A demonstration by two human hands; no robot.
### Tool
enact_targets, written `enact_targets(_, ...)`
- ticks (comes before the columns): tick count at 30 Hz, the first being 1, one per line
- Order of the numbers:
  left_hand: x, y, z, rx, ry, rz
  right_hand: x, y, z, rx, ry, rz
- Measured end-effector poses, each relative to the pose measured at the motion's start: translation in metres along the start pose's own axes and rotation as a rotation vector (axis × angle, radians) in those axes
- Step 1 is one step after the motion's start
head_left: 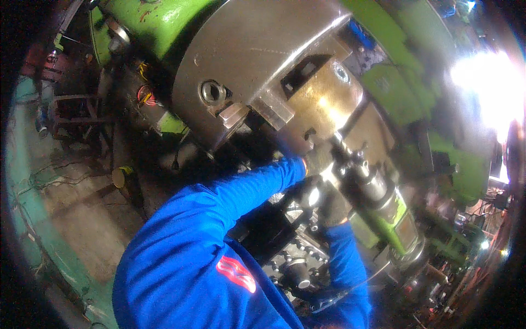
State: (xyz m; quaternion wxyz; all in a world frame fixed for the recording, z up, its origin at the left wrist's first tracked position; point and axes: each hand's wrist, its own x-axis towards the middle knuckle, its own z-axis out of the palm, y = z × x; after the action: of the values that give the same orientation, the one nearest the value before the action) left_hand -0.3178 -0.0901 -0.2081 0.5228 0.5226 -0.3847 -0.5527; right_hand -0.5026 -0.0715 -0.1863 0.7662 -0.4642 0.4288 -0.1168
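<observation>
My left hand [318, 159], in a dark grey glove, reaches just below a brass-coloured metal block [326, 101]. Jaws on a large round lathe chuck [235, 55] clamp this block. My right hand [332, 207], also gloved, is nearer to me, beside shiny metal parts of the tool carriage. To the right of both hands, a twisted drill bit [343, 145] points at the block from the tailstock [375, 186]. Blur and shadow hide the fingers of both hands, and I cannot make out whether they hold anything.
The green headstock [156, 24] stands behind the chuck at the upper left. Bolted carriage parts [296, 272] lie below my arms. A metal frame [76, 112] stands on the floor at the left. Bright light glares at the right, above cluttered metal pieces [449, 285].
</observation>
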Motion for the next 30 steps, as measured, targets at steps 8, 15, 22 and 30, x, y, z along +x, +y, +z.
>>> enact_targets(8, -0.002, -0.002, 0.003, -0.036, 0.011, -0.020, -0.012, -0.015, -0.003, -0.744, 0.053, -0.028)
enact_targets(15, -0.008, 0.000, 0.005, -0.092, 0.034, -0.046, 0.000, 0.014, -0.018, -0.288, 0.013, -0.041)
enact_targets(22, -0.006, -0.013, 0.006, -0.021, 0.075, 0.031, -0.012, -0.019, -0.014, 0.112, -0.040, 0.182)
enact_targets(30, 0.010, -0.049, 0.009, 0.154, 0.018, 0.237, -0.006, -0.004, -0.023, -0.570, -0.119, -0.068)
